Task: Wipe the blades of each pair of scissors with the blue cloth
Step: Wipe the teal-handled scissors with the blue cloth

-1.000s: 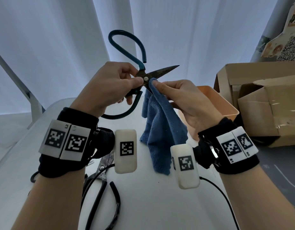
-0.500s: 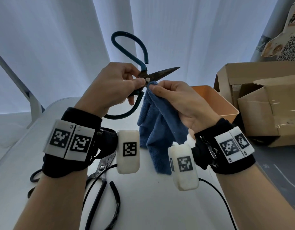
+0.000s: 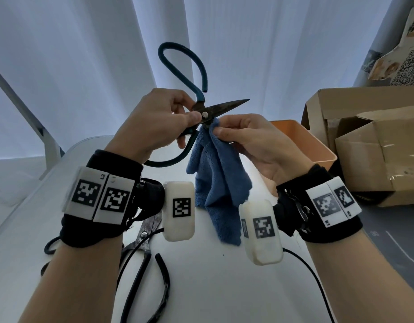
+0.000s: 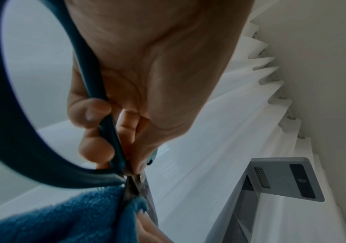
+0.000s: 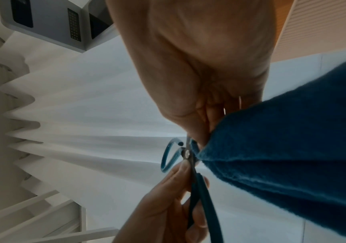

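Right hand (image 3: 254, 145) slid cloth (image 3: 220, 183) toward pivot, pinching it; left hand (image 3: 154, 124) grips scissors (image 3: 208, 110).

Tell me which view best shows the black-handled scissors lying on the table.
The head view: the black-handled metal scissors lie on the white table below the left hand, partly hidden by its wrist. Neither wrist view shows them; both look up at the curtain.
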